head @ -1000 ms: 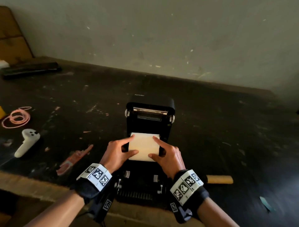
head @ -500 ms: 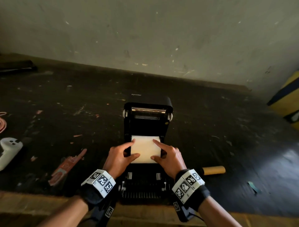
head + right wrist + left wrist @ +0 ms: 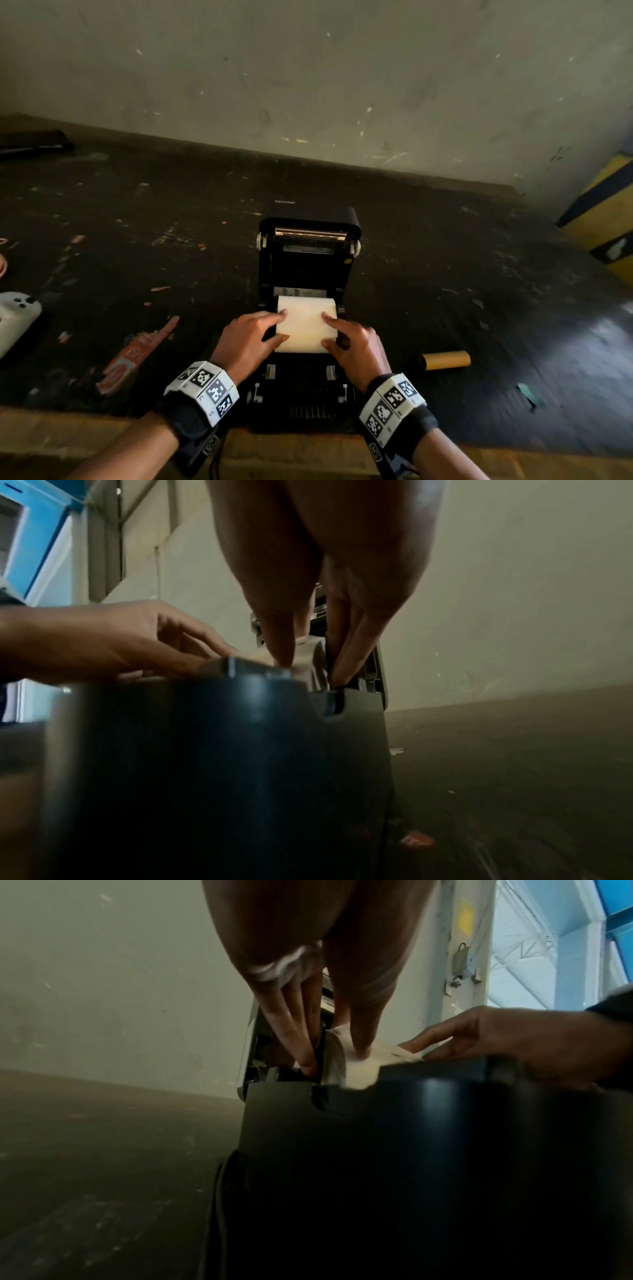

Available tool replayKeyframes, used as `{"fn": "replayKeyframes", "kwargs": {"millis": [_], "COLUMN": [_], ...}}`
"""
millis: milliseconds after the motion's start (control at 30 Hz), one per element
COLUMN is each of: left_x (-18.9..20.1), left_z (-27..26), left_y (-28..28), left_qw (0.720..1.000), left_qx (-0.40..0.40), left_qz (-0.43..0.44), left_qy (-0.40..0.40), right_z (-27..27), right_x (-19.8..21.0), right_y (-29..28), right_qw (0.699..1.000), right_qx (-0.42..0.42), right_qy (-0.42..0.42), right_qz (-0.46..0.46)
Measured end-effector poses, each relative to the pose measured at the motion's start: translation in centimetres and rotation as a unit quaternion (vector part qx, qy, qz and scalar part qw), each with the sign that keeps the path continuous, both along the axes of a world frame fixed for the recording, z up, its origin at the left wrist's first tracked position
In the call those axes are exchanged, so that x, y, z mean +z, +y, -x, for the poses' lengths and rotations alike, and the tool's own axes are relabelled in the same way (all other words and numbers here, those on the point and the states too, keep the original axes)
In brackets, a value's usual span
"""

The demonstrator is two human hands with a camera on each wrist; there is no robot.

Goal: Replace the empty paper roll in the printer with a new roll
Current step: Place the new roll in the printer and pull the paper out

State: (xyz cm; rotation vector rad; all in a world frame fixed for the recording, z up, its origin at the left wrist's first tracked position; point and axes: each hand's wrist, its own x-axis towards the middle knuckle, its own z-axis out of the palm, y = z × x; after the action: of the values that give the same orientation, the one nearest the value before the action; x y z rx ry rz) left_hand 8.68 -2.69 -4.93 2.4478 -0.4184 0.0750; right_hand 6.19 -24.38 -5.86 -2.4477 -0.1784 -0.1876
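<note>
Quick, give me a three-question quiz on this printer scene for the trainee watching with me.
1. True or false: the printer has its lid raised.
2. Where does the empty cardboard tube lie? A) inside the printer B) on the table to the right of the printer C) in the left hand
3. Fill in: both hands hold the new ____ at its two ends, in the printer's open bay.

Key
1. True: the lid stands upright behind the bay.
2. B.
3. Paper roll: the left hand and right hand each have fingers on top and a thumb at the near edge.
</note>
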Motion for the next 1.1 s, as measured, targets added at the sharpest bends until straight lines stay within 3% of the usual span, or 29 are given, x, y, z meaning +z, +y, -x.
{"fn": "replayKeyframes", "kwargs": {"millis": [100, 167, 333, 400, 500, 633, 733, 867, 1100], "left_x": [0.3, 0.4, 0.6, 0.5, -0.6, -1.2, -1.2, -1.2, -0.5], "left_z": [0.6, 0.8, 1.2, 1.3, 1.1, 1.5, 1.4, 1.3, 1.0], "left_y": [0.0, 0.2, 0.6, 0.5, 0.1, 0.1, 0.3, 0.6, 1.0], "left_qw": [1.0, 1.0, 0.976, 0.965, 0.971, 0.981, 0.983, 0.984, 0.982], "left_qx": [-0.009, -0.002, 0.012, 0.017, 0.027, 0.022, 0.014, 0.005, -0.02], "left_qz": [-0.026, 0.0, 0.195, 0.235, 0.219, 0.174, 0.158, 0.149, 0.123], "left_qy": [-0.013, -0.004, 0.095, 0.114, 0.093, 0.078, 0.091, 0.101, 0.144], "right_z": [0.0, 0.1, 0.6, 1.0, 1.6, 2.1, 1.5, 0.7, -0.4], "right_x": [0.1, 0.2, -0.2, -0.6, -1.2, -1.2, -1.3, -1.6, -0.9], "right_y": [0.0, 0.0, -0.1, -0.2, -0.5, -1.0, -1.2, -1.0, -1.5], "right_qw": [0.997, 0.991, 0.976, 0.98, 0.99, 0.996, 0.987, 0.987, 0.985], "right_qx": [0.016, 0.025, 0.045, 0.054, 0.073, 0.037, 0.004, -0.016, 0.018], "right_qy": [-0.043, -0.076, -0.122, -0.106, -0.052, 0.04, 0.073, 0.086, 0.135], "right_qz": [0.059, 0.11, 0.176, 0.16, 0.111, -0.077, -0.143, -0.137, -0.105]}}
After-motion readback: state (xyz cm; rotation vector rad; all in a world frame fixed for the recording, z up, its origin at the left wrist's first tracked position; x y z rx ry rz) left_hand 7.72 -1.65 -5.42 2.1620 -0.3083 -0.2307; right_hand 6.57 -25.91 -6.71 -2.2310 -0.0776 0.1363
